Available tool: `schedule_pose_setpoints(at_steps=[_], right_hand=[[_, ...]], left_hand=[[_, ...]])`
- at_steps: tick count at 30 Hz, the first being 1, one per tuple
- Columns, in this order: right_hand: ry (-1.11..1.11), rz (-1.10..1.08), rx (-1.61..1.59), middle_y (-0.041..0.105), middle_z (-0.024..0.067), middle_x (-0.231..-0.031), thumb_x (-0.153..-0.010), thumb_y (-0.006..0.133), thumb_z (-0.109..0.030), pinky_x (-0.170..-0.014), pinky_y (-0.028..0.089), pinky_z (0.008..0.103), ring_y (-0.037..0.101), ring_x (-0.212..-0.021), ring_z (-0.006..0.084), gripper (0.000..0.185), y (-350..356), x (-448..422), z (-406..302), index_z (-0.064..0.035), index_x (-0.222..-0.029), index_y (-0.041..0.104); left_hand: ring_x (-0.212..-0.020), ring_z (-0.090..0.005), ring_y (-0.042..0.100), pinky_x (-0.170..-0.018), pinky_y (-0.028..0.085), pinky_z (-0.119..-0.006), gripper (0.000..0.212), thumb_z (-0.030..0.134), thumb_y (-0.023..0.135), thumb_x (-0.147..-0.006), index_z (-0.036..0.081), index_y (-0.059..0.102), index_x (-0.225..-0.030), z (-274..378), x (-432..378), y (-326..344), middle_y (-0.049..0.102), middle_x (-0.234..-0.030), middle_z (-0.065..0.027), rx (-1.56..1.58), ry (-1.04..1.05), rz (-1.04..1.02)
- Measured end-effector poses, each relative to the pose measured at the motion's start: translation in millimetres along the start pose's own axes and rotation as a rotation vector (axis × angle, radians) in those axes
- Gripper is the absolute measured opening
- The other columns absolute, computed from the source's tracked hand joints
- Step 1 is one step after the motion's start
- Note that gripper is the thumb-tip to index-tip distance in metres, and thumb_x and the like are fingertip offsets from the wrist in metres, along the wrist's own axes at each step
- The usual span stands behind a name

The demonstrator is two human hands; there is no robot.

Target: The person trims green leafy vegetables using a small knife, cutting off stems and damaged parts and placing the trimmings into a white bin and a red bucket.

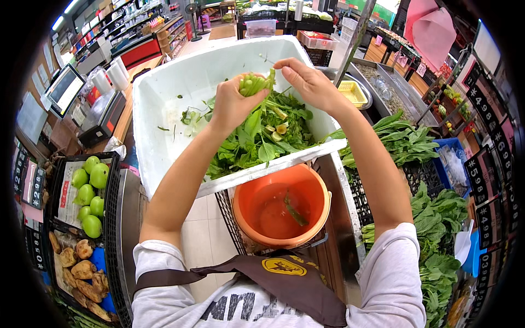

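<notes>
My left hand (234, 100) is closed around a bunch of green leafy vegetable stems (253, 85), their ends pointing up and the leaves hanging down. Right beside it, my right hand (305, 82) has its thumb and forefinger close together at the stem ends; whether a thin strand lies between the fingertips is too small to tell. Both hands are over a white styrofoam box (154, 106). Loose leaves and cut stem ends (281, 129) lie in the box below them, with small scraps on its floor.
Below the box stands an orange bucket (250, 221) with a green scrap inside. Crates of green gourds (99, 175) and knobbly roots (84, 269) are at the left. Leafy greens (434, 209) lie at the right, near a metal pole (355, 39) and price signs.
</notes>
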State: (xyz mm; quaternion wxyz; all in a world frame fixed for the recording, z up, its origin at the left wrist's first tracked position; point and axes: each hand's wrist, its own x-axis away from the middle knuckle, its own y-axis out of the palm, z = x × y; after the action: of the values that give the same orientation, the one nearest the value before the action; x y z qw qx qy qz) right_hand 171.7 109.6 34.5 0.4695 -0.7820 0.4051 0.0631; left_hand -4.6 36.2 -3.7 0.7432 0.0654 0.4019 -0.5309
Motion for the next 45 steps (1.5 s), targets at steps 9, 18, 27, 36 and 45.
schedule_pose_setpoints(at_steps=[9, 18, 27, 36, 45], right_hand=[[-0.035, -0.053, 0.246, 0.059, 0.0181, -0.096, -0.092, 0.034, -0.038, -0.076, 0.043, 0.0411, 0.055, -0.092, 0.0350, 0.036, 2, 12, -8, -0.0150, -0.119, 0.040], [-0.152, 0.012, 0.249, 0.058, 0.0175, -0.078, -0.092, 0.035, -0.035, -0.068, 0.042, 0.0397, 0.056, -0.079, 0.0338, 0.033, 8, 10, 8, -0.0127, -0.116, 0.043], [-0.177, 0.048, 0.347, 0.059, 0.0149, -0.078, -0.092, 0.034, -0.038, -0.068, 0.043, 0.0400, 0.057, -0.080, 0.0334, 0.033, 11, 11, 14, -0.0135, -0.111, 0.045], [0.332, -0.163, 0.304, 0.059, 0.0186, -0.097, -0.090, 0.038, -0.036, -0.078, 0.042, 0.0411, 0.055, -0.092, 0.0352, 0.036, 4, 22, 97, -0.0075, -0.109, 0.047], [0.357, 0.097, -0.305, 0.058, 0.0101, -0.091, -0.078, 0.063, -0.033, -0.074, 0.041, 0.0292, 0.053, -0.083, 0.0156, 0.040, 13, -9, 31, -0.0038, -0.104, 0.057]], left_hand=[[-0.060, -0.0104, 0.059, -0.058, 0.046, -0.024, 0.017, 0.008, 0.068, -0.070, -0.001, 0.063, -0.084, -3, 0, 2, 0.065, -0.073, -0.0085, -0.196, 0.200, 0.083], [-0.063, -0.0130, 0.060, -0.059, 0.046, -0.025, 0.016, 0.007, 0.067, -0.070, -0.002, 0.063, -0.083, -4, 1, 5, 0.064, -0.077, -0.0097, -0.196, 0.246, 0.098], [-0.068, -0.0276, 0.062, -0.063, 0.048, -0.031, 0.019, 0.012, 0.068, -0.067, -0.004, 0.061, -0.073, -6, 2, 6, 0.063, -0.080, -0.0160, -0.199, 0.176, 0.104], [-0.062, -0.0046, 0.054, -0.055, 0.045, -0.021, 0.020, 0.007, 0.067, -0.071, -0.002, 0.061, -0.089, -22, 2, 2, 0.062, -0.072, -0.0027, -0.152, 0.127, 0.104], [-0.053, -0.0045, 0.046, -0.047, 0.036, -0.016, 0.021, 0.010, 0.068, -0.073, 0.004, 0.060, -0.090, -46, -6, -14, 0.056, -0.070, 0.0012, 0.501, -0.362, -0.011]])
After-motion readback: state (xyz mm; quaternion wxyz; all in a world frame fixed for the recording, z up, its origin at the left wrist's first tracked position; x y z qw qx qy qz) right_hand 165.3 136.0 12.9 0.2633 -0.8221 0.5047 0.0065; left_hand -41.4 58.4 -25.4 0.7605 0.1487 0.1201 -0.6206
